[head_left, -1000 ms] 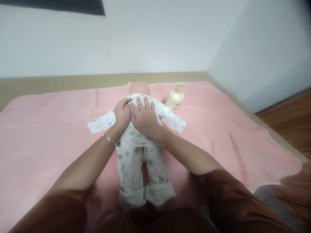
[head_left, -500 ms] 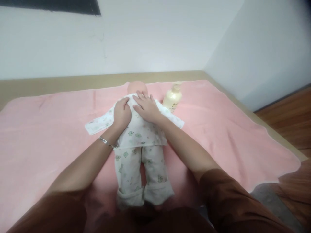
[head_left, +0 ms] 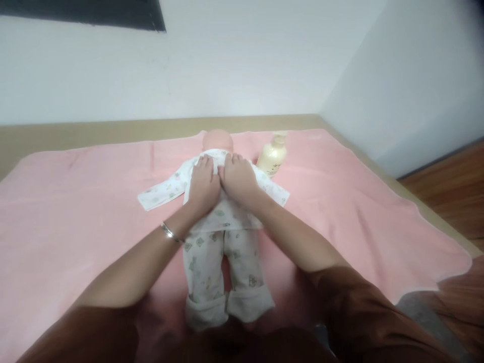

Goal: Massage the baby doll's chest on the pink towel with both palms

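A baby doll [head_left: 218, 139] lies face down, dressed in a white printed top [head_left: 223, 218] and matching trousers [head_left: 206, 264] with turned-up cuffs. My left hand [head_left: 204, 184] rests on the left half of its upper back, palm down. Beside it, my right hand [head_left: 242, 181] lies palm down on the right half, the two thumbs close together along the middle. The fingers of both hands point toward the doll's head and look slightly bent; neither hand grasps anything visible. Both palms and the cloth beneath them are hidden.
A cream pump bottle [head_left: 272, 155] stands by the doll's right-hand sleeve. Under everything spreads a pink blanket [head_left: 86, 212] on a tan surface [head_left: 113, 132]. White walls [head_left: 242, 65] rise behind and to the right. Wooden flooring [head_left: 449, 186] shows at the far right.
My hands have drawn together over the middle of the doll's back. The right hand's spread fingers have come closer together and pulled back from the neck. The camera view has shifted slightly.
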`<move>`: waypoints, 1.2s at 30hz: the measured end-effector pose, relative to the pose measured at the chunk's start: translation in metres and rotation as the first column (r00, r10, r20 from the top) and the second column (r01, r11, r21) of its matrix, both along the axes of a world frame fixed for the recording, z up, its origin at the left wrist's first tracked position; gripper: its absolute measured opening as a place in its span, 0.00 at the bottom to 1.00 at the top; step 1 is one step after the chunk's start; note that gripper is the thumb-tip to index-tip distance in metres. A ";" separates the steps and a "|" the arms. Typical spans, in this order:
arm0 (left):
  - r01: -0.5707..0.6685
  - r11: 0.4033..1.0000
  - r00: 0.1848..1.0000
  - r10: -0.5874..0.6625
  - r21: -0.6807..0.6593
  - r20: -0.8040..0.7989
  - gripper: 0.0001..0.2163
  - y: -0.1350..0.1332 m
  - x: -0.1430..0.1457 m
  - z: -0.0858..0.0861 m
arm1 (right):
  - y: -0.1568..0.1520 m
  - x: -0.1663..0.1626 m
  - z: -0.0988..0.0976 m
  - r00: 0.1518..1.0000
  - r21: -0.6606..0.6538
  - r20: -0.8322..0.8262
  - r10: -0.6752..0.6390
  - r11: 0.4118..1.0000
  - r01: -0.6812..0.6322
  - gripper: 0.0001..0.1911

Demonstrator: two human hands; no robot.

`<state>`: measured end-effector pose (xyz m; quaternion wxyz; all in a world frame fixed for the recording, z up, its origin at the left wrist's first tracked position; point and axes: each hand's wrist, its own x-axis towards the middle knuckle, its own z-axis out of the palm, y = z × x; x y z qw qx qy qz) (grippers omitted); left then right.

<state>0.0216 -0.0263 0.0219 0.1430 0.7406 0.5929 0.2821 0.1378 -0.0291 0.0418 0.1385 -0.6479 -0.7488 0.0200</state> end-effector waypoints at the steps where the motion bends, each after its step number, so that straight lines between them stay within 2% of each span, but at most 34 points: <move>1: -0.028 0.999 0.999 0.028 -0.016 0.035 0.29 0.008 -0.005 -0.001 | -0.009 -0.005 -0.001 0.998 0.037 0.054 0.021 0.999 -0.023 0.30; 4: -0.082 0.996 0.993 0.085 -0.045 0.083 0.28 0.026 -0.016 -0.005 | -0.025 -0.015 -0.005 0.983 0.112 0.145 0.115 0.985 -0.132 0.29; 7: -0.079 0.997 0.996 0.079 -0.012 0.035 0.27 0.028 -0.018 -0.006 | -0.018 -0.013 -0.007 0.976 0.086 0.105 0.188 0.976 -0.198 0.28; 12: -0.022 0.988 0.984 0.048 0.153 -0.169 0.27 0.000 -0.001 -0.005 | 0.016 0.003 -0.003 0.998 -0.063 -0.063 -0.026 0.998 0.022 0.32; 15: 0.004 0.988 0.977 0.029 0.157 -0.211 0.27 -0.008 0.004 -0.005 | 0.021 0.006 -0.001 0.998 -0.059 -0.065 -0.026 0.998 0.022 0.32; 20: -0.019 0.998 0.993 0.025 0.058 -0.118 0.25 0.007 -0.005 0.000 | 0.003 0.000 0.004 0.996 0.026 0.091 0.000 1.000 -0.003 0.26; 25: -0.021 1.000 1.000 0.021 0.013 0.001 0.19 0.026 -0.019 0.004 | -0.016 -0.008 0.004 0.972 0.123 0.219 0.081 0.986 -0.110 0.24; 29: -0.032 0.999 0.999 0.032 0.014 -0.006 0.22 0.027 -0.019 0.000 | -0.003 -0.002 0.004 0.976 0.098 0.103 0.193 0.974 -0.203 0.21; 33: -0.038 0.999 0.998 0.040 0.037 -0.044 0.26 0.021 -0.014 -0.002 | 0.018 0.008 0.002 0.990 0.026 -0.100 0.104 0.995 -0.101 0.26; 36: -0.045 0.999 0.997 0.046 0.022 -0.055 0.28 0.020 -0.012 -0.001 | 0.024 0.010 -0.003 0.989 0.031 -0.133 0.068 0.997 -0.065 0.29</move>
